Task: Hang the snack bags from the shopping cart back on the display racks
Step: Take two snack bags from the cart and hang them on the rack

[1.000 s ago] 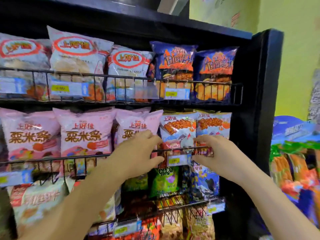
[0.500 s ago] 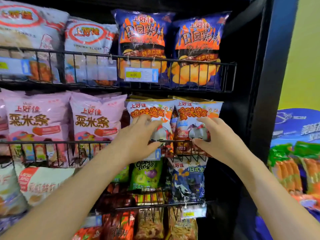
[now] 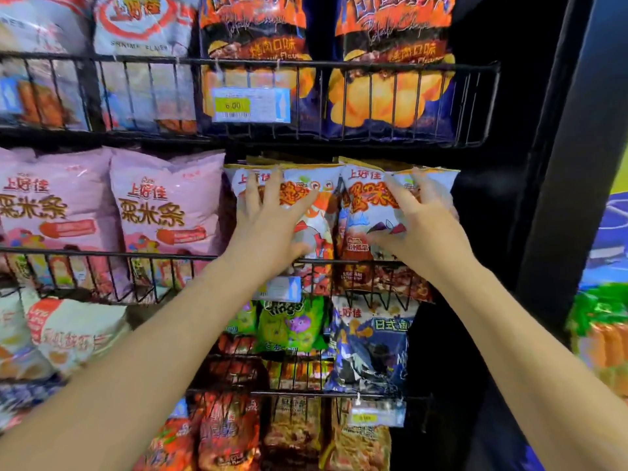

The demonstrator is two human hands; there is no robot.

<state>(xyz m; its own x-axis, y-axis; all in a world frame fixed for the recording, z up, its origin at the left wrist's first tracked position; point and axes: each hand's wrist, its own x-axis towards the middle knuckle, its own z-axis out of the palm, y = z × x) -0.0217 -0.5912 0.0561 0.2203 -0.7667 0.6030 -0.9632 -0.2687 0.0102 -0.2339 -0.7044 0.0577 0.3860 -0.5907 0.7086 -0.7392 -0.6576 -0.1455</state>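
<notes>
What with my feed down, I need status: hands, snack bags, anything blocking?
Left hand pressing flat on left orange-and-white snack bag. Right hand spread on right snack bag. Both standing in wire rack. Nothing blocking.

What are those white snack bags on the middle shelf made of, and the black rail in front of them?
White snack bags: probably thin plastic film, glossy, judging by shiny highlights and crinkled seams. Black rail: seemingly metal wire with a dark coating, thin straight rods joined in a grid.
</notes>
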